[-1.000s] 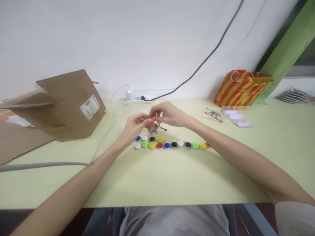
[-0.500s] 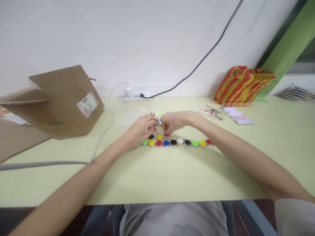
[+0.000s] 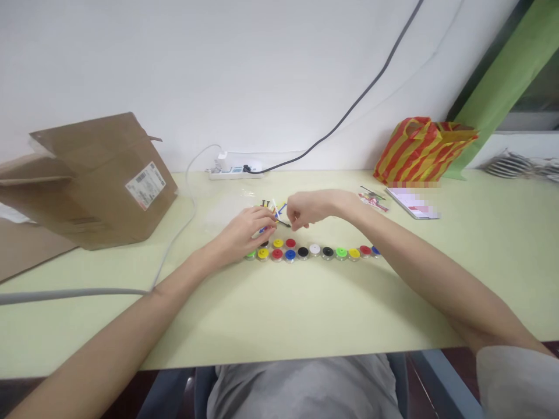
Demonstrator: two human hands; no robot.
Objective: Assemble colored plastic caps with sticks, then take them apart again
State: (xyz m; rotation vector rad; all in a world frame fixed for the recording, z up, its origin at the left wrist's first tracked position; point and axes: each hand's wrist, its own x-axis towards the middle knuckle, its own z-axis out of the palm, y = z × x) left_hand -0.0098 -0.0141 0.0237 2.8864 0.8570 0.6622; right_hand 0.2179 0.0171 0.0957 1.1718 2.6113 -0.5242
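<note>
My right hand (image 3: 303,209) is closed in a pinch on one end of a thin black stick-like piece (image 3: 283,223). My left hand (image 3: 248,231) rests just left of it, with its fingers bent and the thumb apart, over a small pile of coloured stick-like pieces (image 3: 280,209). Those pieces are white, blue, yellow and black, partly hidden by the fingers. Below the hands runs a row of small clear round pots with coloured caps, among them a blue one (image 3: 290,255) and a white one (image 3: 314,249). Behind that row stand a yellow-capped pot (image 3: 278,243) and a red-capped one (image 3: 290,243).
An open cardboard box (image 3: 100,180) stands at the left, near a grey cable (image 3: 78,292). Against the wall lies a power strip (image 3: 233,171) with a black cord. A striped plastic bag (image 3: 421,154), a phone-like slab (image 3: 413,203) and a small packet (image 3: 373,201) are at the right.
My right hand has left the red-capped pot and moved slightly up to the pile, where it now pinches the black piece. My left hand stays by the pile; the whole view has shifted slightly.
</note>
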